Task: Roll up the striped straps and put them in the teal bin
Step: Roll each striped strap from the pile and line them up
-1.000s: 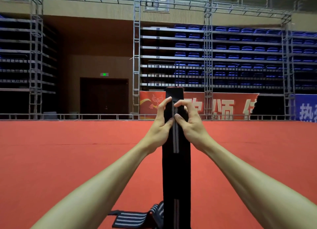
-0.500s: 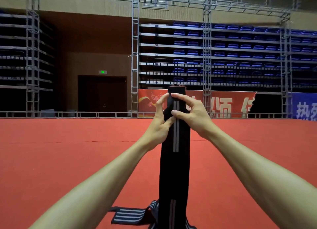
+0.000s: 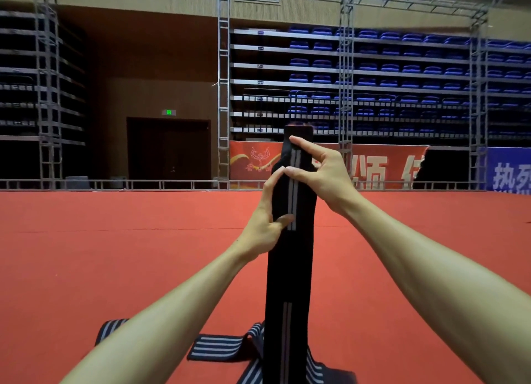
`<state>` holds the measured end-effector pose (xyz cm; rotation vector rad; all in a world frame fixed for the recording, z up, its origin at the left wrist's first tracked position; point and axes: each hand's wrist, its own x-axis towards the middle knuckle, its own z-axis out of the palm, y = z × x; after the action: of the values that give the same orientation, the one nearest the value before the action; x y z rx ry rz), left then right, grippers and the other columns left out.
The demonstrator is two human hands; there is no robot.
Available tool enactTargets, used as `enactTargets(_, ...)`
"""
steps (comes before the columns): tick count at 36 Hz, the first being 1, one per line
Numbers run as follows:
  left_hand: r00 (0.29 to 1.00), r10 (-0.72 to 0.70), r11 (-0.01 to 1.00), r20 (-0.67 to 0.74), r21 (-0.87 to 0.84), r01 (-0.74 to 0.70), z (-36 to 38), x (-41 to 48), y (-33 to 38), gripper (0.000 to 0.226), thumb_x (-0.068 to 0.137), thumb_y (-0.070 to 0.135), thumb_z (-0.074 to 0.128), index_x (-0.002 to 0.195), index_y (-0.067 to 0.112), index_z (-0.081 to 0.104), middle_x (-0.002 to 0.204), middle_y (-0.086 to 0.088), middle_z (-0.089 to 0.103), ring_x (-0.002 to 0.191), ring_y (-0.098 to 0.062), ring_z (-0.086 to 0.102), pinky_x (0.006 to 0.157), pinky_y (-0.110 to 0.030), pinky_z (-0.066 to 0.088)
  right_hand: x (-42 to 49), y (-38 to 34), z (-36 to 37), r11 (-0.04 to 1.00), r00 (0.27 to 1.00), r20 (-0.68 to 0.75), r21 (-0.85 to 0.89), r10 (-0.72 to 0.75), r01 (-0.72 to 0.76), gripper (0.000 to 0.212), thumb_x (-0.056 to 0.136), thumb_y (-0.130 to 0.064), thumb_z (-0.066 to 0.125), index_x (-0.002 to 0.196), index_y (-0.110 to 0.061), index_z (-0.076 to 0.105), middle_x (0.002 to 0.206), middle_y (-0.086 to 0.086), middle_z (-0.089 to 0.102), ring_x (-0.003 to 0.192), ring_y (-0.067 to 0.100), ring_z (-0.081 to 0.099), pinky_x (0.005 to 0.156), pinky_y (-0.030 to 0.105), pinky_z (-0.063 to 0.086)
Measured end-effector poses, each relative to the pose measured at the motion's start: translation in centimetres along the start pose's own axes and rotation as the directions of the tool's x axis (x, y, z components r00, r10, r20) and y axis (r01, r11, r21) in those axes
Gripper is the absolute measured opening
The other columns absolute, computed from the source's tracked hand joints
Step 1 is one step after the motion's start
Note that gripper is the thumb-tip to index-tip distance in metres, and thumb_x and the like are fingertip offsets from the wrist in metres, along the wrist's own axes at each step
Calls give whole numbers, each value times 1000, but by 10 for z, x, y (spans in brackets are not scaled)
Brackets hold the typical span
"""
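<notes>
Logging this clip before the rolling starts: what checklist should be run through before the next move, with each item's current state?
1. Left hand grips the black striped strap: ok.
2. Right hand pinches its top end: ok.
3. Strap hangs straight, untwisted: ok.
4. Roll begun at the top: not ok, the end stands flat.
5. Lower end free of the other straps on the red floor: cannot tell.
6. Teal bin located: cannot tell, not in view.

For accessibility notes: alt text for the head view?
The left hand and right hand pinch the top of a black striped strap held upright over red carpet. More striped straps lie below; blue seats behind.
</notes>
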<state>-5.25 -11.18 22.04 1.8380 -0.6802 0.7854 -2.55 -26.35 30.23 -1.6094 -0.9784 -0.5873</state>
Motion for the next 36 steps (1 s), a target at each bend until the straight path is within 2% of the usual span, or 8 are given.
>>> enactTargets(4,1000,-14,1000,-18,-5,14,1,0,-2,91,92,-10,56,150,49,19,160,10,22,147,-12,28,118,-46,34,1,3,4,996,998,60,-89,-8,13,73,81,-1,78,145,-22,49,125,-9,58,113,-1,53,83,-1,38)
enactTargets(8,1000,-23,1000,-9,-8,23,5,-4,-4,89,91,-9,59,153,39,17,159,11,24,146,-7,28,119,-41,32,7,5,6,998,1000,-8,-66,6,-7,72,79,2,77,142,-23,54,131,-6,60,123,8,53,101,16,42)
enactTargets(14,989,-85,996,118,0,85,7,-17,-18,93,89,-7,64,150,43,15,150,21,30,141,-3,35,118,-40,34,11,1,5,1000,999,-49,6,11,-10,72,78,11,73,141,-18,54,140,1,58,127,9,53,108,30,46)
enactTargets(20,992,-79,997,103,-7,80,7,-23,-24,95,87,-3,70,150,42,16,158,10,28,144,-4,31,120,-38,29,17,4,7,999,999,-42,35,31,-29,71,78,13,72,139,-19,56,141,2,57,133,12,49,110,38,45)
enactTargets(25,983,-104,994,148,54,97,9,-35,-35,102,86,2,73,149,53,12,162,7,22,148,-11,26,121,-47,26,20,0,8,999,998,-57,29,21,-20,71,78,13,72,140,-17,55,142,1,57,135,11,46,105,10,39)
enactTargets(30,972,-154,986,177,87,141,16,-58,-52,108,86,-2,71,146,62,8,161,21,17,148,-1,20,123,-41,23,24,-4,4,996,995,-76,62,61,-57,72,75,11,74,137,-22,58,140,-7,57,135,13,48,118,44,35)
enactTargets(32,972,-165,985,165,76,154,18,-63,-55,109,86,-2,72,146,61,7,154,34,15,145,9,19,122,-35,22,24,-8,5,996,995,-72,60,70,-66,72,75,11,75,137,-21,58,140,-6,58,135,13,48,119,44,32)
enactTargets(36,967,-194,979,167,99,179,24,-71,-59,116,83,4,77,146,64,0,162,25,6,150,-3,14,123,-37,20,23,-10,5,996,995,-71,63,70,-66,72,76,11,75,138,-21,57,141,-4,57,135,10,47,120,38,28)
